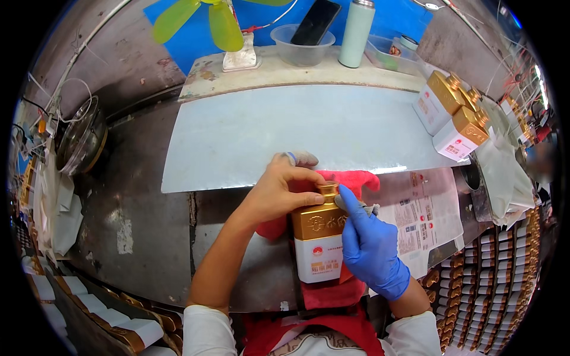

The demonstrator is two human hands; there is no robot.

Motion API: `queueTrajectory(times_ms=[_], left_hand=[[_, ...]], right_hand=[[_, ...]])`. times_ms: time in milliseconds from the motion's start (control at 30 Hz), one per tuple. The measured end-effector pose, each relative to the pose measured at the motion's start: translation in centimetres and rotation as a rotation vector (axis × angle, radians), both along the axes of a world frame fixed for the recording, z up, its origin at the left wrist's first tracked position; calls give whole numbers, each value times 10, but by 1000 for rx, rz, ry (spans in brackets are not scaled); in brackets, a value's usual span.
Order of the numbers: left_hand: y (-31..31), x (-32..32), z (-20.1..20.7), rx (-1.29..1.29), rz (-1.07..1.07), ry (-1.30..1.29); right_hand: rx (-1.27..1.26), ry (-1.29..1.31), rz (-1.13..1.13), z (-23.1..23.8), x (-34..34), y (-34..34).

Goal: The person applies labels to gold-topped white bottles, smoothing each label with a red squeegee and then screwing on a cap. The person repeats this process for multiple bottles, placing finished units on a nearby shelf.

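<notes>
A gold and white bottle point(319, 240) is laid flat on a red cloth point(332, 291) on the grey tabletop point(148, 231). Its gold shoulder is gripped from the left by the bare left hand point(279, 190), fingers curled shut over it. The right hand point(368, 243), in a blue glove, is closed along the bottle's right side, its forefinger touching the gold cap point(327, 188). Right of the bottle, a printed sheet point(424, 216) is spread; beyond it, 3 similar bottles point(454, 115) are grouped.

Gold-and-white square bottle point(319, 240) lies flat on red cloth point(332, 291).
</notes>
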State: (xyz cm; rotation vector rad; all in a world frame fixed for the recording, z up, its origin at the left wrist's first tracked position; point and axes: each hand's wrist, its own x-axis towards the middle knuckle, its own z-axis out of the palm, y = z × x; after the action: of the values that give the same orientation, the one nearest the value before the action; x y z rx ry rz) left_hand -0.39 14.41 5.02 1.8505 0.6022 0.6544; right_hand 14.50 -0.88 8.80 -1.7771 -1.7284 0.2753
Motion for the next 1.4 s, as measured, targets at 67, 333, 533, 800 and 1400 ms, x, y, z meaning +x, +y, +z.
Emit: queueTrajectory(times_ms=[67,333,533,800,1400], left_hand=[[0,0,0,32,-2,-11],[5,1,3,19,-39,31],[20,1,4,23,-194,99],[30,-2,12,154,-378,121],[-119,-48,-38,313,456,-266]], right_hand=[[7,-7,3,2,-2,0],[3,-71,-34,-3,-9,4],[36,98,9,-15,10,23],[-221,321,40,-1,37,22],[-427,-853,750,48,2,63]])
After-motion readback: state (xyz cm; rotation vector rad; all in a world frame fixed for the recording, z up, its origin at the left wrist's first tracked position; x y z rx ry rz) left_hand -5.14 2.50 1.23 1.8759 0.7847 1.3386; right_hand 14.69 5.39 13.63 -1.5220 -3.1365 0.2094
